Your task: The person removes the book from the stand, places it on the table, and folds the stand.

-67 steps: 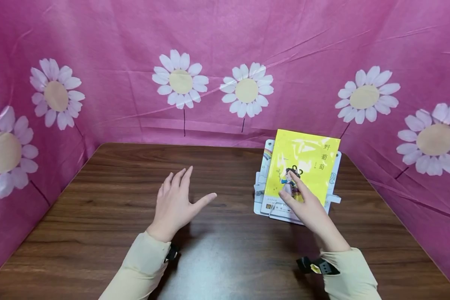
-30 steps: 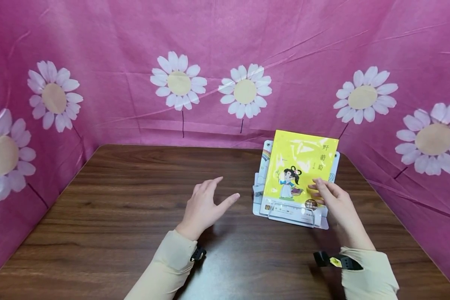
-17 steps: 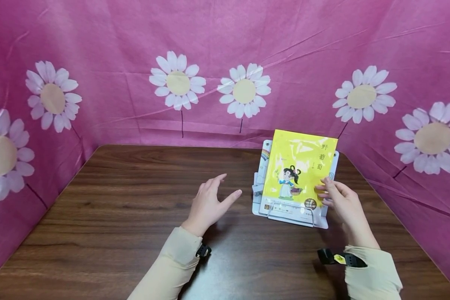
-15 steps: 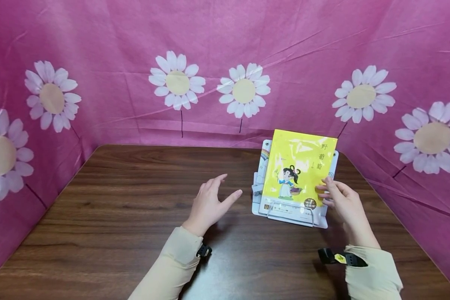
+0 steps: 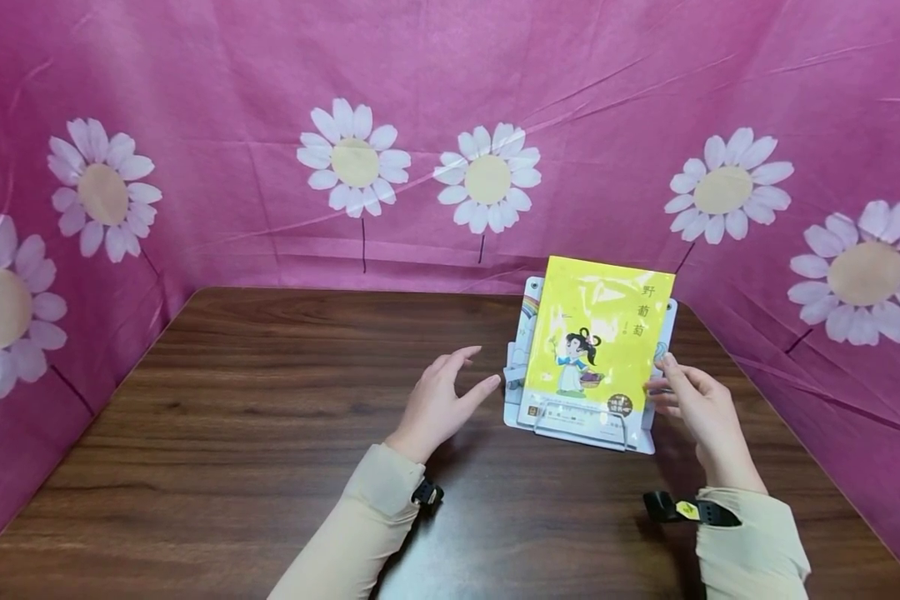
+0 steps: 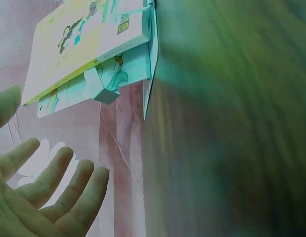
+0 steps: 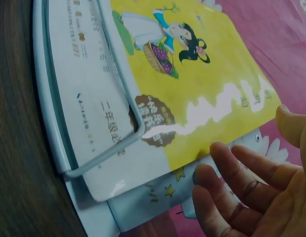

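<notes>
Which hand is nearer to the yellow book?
Right: the right hand is close by the right edge of the yellow book; the left hand is off its left side, across a gap.

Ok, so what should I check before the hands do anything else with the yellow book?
1. Yellow book resting on the stand: ok, it leans back against it.
2. Wire bar in front: ok, it crosses the book's lower part.
3. Stand on the table: ok.
4. Left hand on the book: not ok, it's apart from it, fingers spread.
5. Right hand touching the book: cannot tell, the fingertips are very near its edge.
</notes>
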Demonstrator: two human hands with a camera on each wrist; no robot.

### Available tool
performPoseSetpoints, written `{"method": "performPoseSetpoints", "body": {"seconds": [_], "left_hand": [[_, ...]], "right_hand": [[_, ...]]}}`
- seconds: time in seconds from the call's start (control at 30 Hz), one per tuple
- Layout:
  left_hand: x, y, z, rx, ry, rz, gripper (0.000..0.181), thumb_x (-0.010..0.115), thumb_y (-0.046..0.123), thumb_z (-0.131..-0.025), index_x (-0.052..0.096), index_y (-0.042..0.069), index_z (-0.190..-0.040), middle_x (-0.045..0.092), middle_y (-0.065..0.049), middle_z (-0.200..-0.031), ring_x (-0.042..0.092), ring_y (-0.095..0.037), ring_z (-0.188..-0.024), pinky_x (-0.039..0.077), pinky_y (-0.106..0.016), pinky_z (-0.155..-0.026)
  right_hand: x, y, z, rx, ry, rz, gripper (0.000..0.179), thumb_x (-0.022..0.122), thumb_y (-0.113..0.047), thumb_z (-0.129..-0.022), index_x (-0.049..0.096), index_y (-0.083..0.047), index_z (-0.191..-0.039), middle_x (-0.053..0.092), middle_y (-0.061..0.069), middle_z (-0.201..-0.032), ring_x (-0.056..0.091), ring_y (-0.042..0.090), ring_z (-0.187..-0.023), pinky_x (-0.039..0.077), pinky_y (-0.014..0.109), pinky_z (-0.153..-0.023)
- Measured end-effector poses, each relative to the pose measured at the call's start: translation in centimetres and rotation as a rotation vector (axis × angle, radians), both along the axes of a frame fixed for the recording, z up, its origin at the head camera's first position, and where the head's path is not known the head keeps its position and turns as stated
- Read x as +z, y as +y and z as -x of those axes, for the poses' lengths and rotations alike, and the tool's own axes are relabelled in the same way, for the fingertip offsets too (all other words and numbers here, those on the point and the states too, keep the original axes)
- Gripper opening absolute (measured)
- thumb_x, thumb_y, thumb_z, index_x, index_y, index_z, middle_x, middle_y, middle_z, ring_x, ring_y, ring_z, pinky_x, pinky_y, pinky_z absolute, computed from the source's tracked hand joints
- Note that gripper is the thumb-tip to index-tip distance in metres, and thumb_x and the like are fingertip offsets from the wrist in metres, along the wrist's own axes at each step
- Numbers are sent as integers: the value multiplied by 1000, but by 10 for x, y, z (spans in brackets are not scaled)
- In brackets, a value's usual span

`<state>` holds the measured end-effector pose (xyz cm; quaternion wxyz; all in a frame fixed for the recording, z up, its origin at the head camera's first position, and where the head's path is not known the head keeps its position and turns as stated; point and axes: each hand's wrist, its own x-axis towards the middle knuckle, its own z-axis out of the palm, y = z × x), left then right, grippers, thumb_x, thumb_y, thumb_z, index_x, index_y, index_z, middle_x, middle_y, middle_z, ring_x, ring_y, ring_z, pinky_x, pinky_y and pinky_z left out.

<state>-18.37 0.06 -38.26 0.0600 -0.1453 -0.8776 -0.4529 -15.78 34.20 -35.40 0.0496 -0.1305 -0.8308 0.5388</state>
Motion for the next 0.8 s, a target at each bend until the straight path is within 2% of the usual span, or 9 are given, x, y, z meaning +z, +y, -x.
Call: {"method": "performPoseSetpoints", "body": {"seconds": [0.23,0.4,0.53,0.8], "left_hand": [[3,10,7,-55,-50,-53,54,64,45,-94,52,25,-143,61,-11,-132,61,-32,-116,51,-48,-94],[2,19,11,-74,-103,-54,54,65,43,-94,51,26,-143,62,-7,-128,62,-27,-112,52,-42,-90],[0,25,14,-78,-145,-46,54,65,44,-94,50,28,-144,61,-5,-126,60,-23,-107,52,-35,-84],[-2,33,18,-91,-158,-57,57,66,41,-94,49,26,-146,61,-6,-127,59,-20,-102,51,-32,-82]], "right_hand": [[-6,4,1,2,-20,-16,58,47,-56,-98,59,-6,-125,65,-20,-77,64,1,-74,58,22,-70],[-10,6,3,3,-47,-31,71,46,-57,-98,51,4,-135,65,-18,-76,64,3,-72,58,25,-70],[-12,7,5,-4,-59,-33,76,47,-58,-98,46,7,-139,66,-18,-75,64,4,-70,58,25,-69],[-15,9,4,-11,-54,-45,75,46,-57,-98,48,7,-137,65,-18,-74,64,5,-68,58,26,-67]]}}
